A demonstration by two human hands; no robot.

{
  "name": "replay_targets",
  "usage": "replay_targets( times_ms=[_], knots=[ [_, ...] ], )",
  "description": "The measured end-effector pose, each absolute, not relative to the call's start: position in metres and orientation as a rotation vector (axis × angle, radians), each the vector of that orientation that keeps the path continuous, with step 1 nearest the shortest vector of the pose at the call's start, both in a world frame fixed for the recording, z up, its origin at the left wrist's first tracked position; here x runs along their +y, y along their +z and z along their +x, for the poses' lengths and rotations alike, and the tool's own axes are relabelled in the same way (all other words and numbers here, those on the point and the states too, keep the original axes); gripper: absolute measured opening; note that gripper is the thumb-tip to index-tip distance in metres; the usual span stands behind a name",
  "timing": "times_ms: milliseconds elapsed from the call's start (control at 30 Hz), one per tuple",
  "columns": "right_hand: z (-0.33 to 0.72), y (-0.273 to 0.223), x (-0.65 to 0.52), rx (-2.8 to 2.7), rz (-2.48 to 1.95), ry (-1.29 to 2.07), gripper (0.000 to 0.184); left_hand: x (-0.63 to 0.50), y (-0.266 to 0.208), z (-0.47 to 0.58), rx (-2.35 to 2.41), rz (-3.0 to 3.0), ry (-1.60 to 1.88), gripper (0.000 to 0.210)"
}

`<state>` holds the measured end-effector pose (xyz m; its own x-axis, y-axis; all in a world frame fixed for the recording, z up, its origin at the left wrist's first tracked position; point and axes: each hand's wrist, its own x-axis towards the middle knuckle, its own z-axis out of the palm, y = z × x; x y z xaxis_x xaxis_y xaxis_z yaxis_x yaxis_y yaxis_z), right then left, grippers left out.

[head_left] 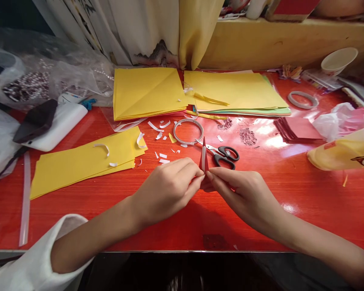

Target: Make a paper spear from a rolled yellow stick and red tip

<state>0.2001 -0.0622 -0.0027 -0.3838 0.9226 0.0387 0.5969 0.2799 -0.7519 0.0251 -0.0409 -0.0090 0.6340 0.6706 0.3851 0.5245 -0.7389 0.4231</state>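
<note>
Between my two hands is a folded piece of dark red paper [206,161], its pointed tip upward and a pale strip running along its middle. My left hand [170,186] pinches its lower left side with thumb and fingers. The lower right side is pinched by my right hand [245,190], so both hands nearly meet. Just beyond the paper lie black-handled scissors [226,156], their blades partly hidden behind it. A roll of tape [188,131] rests flat beside the scissors, touching or overlapping the blade end.
White paper scraps [164,155] litter the red table [109,218]. Yellow sheets [148,93] are stacked at the back, yellow strips [85,161] at left. Dark red squares [300,129], another tape roll [302,100] and a plastic cup [346,149] stand right. A phone [36,121] lies left.
</note>
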Motion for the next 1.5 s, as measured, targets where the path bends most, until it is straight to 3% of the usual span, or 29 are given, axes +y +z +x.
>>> replay_targets(
  times_ms=[200, 833, 1500],
  knots=[
    [0.1992, -0.0052, -0.0617, -2.111, -1.381, 0.871, 0.023, -0.0446, -0.0101, 0.0277, 0.975, 2.711, 0.723, 0.021],
    [0.2015, 0.0011, -0.0605, -2.089, -1.331, 0.957, 0.020, -0.0389, -0.0009, 0.0265, 0.995, 2.271, 0.691, 0.011],
    [0.1982, -0.0013, -0.0630, -2.287, -1.378, 0.580, 0.022, -0.0411, -0.0051, 0.0274, 1.040, 2.292, 0.661, 0.013]
  ],
)
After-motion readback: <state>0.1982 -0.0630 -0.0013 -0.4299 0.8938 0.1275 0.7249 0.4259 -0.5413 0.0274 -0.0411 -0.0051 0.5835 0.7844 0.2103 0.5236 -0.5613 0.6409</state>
